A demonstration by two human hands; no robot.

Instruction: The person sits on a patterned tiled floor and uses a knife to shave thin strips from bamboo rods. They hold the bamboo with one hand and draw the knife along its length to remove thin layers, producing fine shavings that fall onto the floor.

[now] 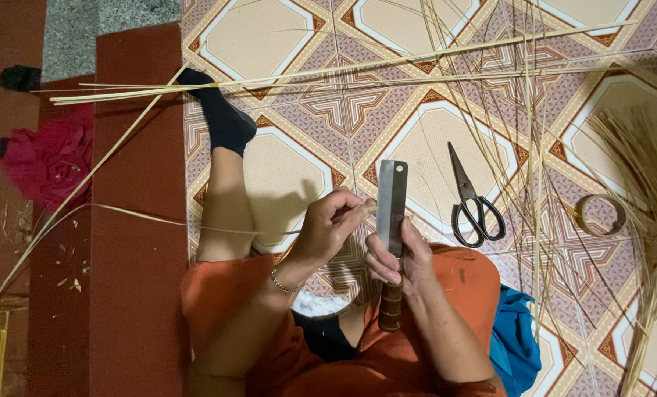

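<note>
My right hand (402, 259) grips a cleaver-like knife (391, 198) with a flat rectangular blade and a brown wooden handle (389, 309), held upright over my lap. My left hand (333, 224) pinches a thin pale bamboo strip (144, 215) and holds its end against the blade's edge. The strip runs away leftward across my leg and the dark red mat. A bracelet circles my left wrist. I sit on the floor in orange clothing, one leg in a black sock (222, 114) stretched out.
Black-handled scissors (469, 200) lie on the patterned tile floor right of the knife. A roll of tape (600, 215) sits further right. Long bamboo strips (343, 70) cross the floor; a bundle of fine strips (648, 220) fans at the right. Red cloth (45, 158) lies left, blue cloth (516, 338) by my knee.
</note>
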